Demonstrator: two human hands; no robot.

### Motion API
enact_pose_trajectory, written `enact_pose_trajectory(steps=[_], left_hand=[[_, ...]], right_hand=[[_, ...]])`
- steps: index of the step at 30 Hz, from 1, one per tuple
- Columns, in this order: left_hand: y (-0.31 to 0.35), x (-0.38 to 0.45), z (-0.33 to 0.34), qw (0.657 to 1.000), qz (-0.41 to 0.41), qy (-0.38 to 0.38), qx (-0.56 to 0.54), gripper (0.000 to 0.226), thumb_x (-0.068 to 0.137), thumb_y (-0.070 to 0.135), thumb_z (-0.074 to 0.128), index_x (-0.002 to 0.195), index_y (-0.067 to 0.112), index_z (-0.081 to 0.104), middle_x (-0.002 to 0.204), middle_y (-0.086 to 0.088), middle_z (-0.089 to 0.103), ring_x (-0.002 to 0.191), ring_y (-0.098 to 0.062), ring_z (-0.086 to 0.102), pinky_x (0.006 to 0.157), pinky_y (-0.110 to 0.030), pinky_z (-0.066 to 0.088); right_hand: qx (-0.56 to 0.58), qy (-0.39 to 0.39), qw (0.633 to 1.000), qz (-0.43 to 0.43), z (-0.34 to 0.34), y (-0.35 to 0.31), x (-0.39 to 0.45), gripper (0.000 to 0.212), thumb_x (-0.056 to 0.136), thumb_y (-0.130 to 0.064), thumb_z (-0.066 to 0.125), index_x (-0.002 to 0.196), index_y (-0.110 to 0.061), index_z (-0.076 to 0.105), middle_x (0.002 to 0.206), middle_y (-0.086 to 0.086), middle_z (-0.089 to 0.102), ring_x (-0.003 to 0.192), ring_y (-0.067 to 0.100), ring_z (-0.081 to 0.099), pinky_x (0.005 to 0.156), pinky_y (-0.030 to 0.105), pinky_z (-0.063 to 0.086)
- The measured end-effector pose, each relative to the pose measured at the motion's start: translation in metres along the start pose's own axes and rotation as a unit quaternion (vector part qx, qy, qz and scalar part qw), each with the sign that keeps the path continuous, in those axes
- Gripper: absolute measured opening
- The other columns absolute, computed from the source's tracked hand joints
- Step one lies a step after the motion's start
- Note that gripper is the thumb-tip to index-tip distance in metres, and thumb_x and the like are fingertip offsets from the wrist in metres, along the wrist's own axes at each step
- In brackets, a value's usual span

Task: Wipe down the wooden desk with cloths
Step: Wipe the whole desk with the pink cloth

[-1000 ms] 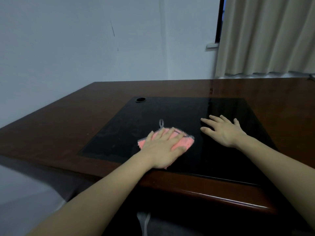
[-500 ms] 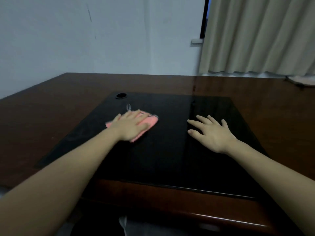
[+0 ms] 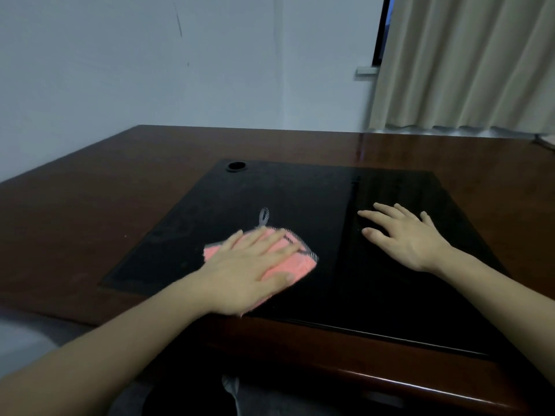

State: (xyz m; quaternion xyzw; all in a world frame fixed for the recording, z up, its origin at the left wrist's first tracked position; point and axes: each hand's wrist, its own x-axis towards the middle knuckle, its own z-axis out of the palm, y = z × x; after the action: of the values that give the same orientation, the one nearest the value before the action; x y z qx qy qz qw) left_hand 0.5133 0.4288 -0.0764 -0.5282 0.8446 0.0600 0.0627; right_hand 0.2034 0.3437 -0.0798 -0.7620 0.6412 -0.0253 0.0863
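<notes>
A: Cloth, head view: we've got it pink, lying flat on the black pad set in the desk, near the pad's front-left part. Left hand lies on top, fingers straight, palm pressing down, nothing pinched.

B: Agreed. Right hand lies flat on the pad too, well apart from the cloth, fingers spread, holding nothing. Looks like bracing to us.

A: Handling: we'd call the cloth soft, light and limp, so it will likely bunch if pushed from one edge. Best kept under a flat palm; to lift, pinch a corner or the grey loop sticking out at its far side.

B: Pad looks glossy, so we judge the cloth slides easily. No fragility worry.

A: Hidden stuff: most of the cloth is under the hand, so folds can't be told. Only one cloth in view, though the task says cloths.

B: Desk's right end is cut off; something pale at the far right edge, can't identify it. Dim light, so dust or smears on the pad are hard to make out. Small round hole sits at the pad's far-left corner.
</notes>
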Motion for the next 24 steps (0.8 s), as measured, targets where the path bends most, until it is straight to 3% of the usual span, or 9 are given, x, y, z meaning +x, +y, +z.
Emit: enact_pose_trajectory(steps=[4, 8, 10, 13, 18, 21, 24], left_hand=[[0.008, -0.028, 0.006, 1.000, 0.018, -0.010, -0.017, 0.059, 0.091, 0.076, 0.006, 0.145, 0.065, -0.014, 0.158, 0.028, -0.030, 0.145, 0.001, -0.033, 0.122, -0.035, -0.020], [-0.007, -0.002, -0.003, 0.999, 0.000, -0.017, -0.029, 0.057, 0.092, 0.079, 0.012, 0.143, 0.067, -0.011, 0.158, 0.029, -0.027, 0.147, -0.001, -0.028, 0.121, -0.033, -0.018], [-0.025, 0.027, -0.006, 0.999, -0.028, -0.012, -0.018, 0.064, 0.090, 0.081, 0.005, 0.149, 0.061, -0.010, 0.162, 0.023, -0.022, 0.151, -0.006, -0.020, 0.121, -0.038, -0.014], [-0.052, 0.076, -0.012, 0.995, -0.098, 0.008, -0.025, 0.061, 0.101, 0.069, 0.014, 0.157, 0.050, -0.002, 0.169, 0.014, -0.012, 0.156, -0.014, -0.009, 0.124, -0.047, -0.006], [-0.058, 0.117, -0.018, 0.980, -0.190, 0.034, -0.054, 0.060, 0.103, 0.063, 0.018, 0.160, 0.046, 0.008, 0.171, 0.009, -0.002, 0.157, -0.022, -0.001, 0.124, -0.051, 0.000], [-0.043, 0.102, -0.017, 0.982, -0.179, 0.035, -0.050, 0.061, 0.103, 0.064, 0.016, 0.160, 0.045, 0.006, 0.171, 0.008, -0.003, 0.157, -0.022, -0.002, 0.124, -0.052, 0.000], [-0.019, 0.064, -0.013, 0.992, -0.119, 0.020, -0.030, 0.062, 0.102, 0.066, 0.013, 0.159, 0.046, -0.001, 0.170, 0.008, -0.009, 0.157, -0.021, -0.006, 0.124, -0.051, -0.003]], right_hand=[[-0.006, -0.010, 1.000, 0.008, -0.002, 0.001, 0.002, 0.054, 0.102, -0.063, 0.025, 0.155, -0.051, 0.022, 0.169, -0.010, 0.011, 0.156, 0.026, 0.005, 0.121, 0.063, 0.004], [-0.002, -0.002, 1.000, 0.005, 0.000, 0.001, -0.001, 0.054, 0.103, -0.063, 0.025, 0.155, -0.051, 0.023, 0.169, -0.010, 0.011, 0.157, 0.026, 0.004, 0.121, 0.062, 0.003], [0.001, 0.004, 1.000, 0.001, 0.001, 0.001, -0.002, 0.054, 0.103, -0.062, 0.025, 0.155, -0.051, 0.023, 0.169, -0.010, 0.011, 0.157, 0.026, 0.004, 0.121, 0.062, 0.003], [0.002, 0.006, 1.000, 0.002, 0.001, 0.001, -0.004, 0.053, 0.103, -0.061, 0.026, 0.155, -0.050, 0.023, 0.169, -0.010, 0.011, 0.157, 0.026, 0.004, 0.121, 0.061, 0.003], [0.007, 0.006, 1.000, 0.003, 0.000, 0.000, -0.005, 0.053, 0.103, -0.060, 0.027, 0.155, -0.050, 0.024, 0.169, -0.010, 0.012, 0.157, 0.025, 0.005, 0.121, 0.061, 0.003], [0.008, 0.009, 1.000, -0.001, 0.000, -0.001, -0.005, 0.053, 0.103, -0.061, 0.027, 0.155, -0.050, 0.024, 0.169, -0.010, 0.012, 0.157, 0.025, 0.005, 0.122, 0.061, 0.004], [0.008, 0.008, 1.000, 0.001, 0.000, -0.002, -0.005, 0.053, 0.103, -0.061, 0.027, 0.155, -0.049, 0.025, 0.169, -0.010, 0.013, 0.157, 0.025, 0.006, 0.122, 0.062, 0.004]])
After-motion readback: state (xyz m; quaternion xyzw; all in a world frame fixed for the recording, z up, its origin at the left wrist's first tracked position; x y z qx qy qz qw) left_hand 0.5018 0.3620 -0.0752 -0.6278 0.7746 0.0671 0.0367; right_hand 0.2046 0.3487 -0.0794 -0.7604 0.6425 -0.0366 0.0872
